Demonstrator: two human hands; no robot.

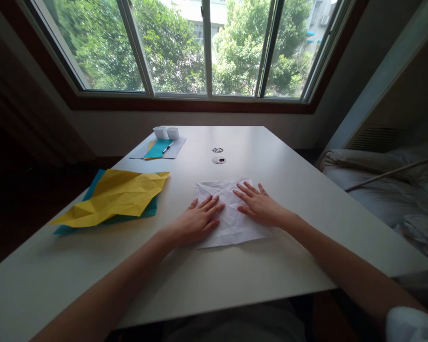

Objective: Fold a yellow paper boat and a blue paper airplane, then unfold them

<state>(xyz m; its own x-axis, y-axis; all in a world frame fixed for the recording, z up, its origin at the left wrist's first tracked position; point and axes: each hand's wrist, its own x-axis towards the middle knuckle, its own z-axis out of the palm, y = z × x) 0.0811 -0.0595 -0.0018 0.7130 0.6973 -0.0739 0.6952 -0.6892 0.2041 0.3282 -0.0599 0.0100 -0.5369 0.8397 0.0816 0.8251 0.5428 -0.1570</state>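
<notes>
A creased white paper sheet [231,213] is laid flat near the front middle of the white surface [299,190], and it's being pressed down by both hands. The left hand [196,221] is spread open, palm down, on the sheet's left part, and the right hand [258,204] is spread open the same way on the right part, so nothing is gripped, just flattened. For smoothing like this, even pressure should probably be kept under the palms and the strokes worked outward from the middle, so old creases aren't bunched up and the sheet isn't skidded sideways. Off to the left, a crumpled yellow sheet [117,194] is stacked on a teal sheet [92,190]. Further back, two small white boxes [166,132] and a pen [167,147] can be seen.
</notes>
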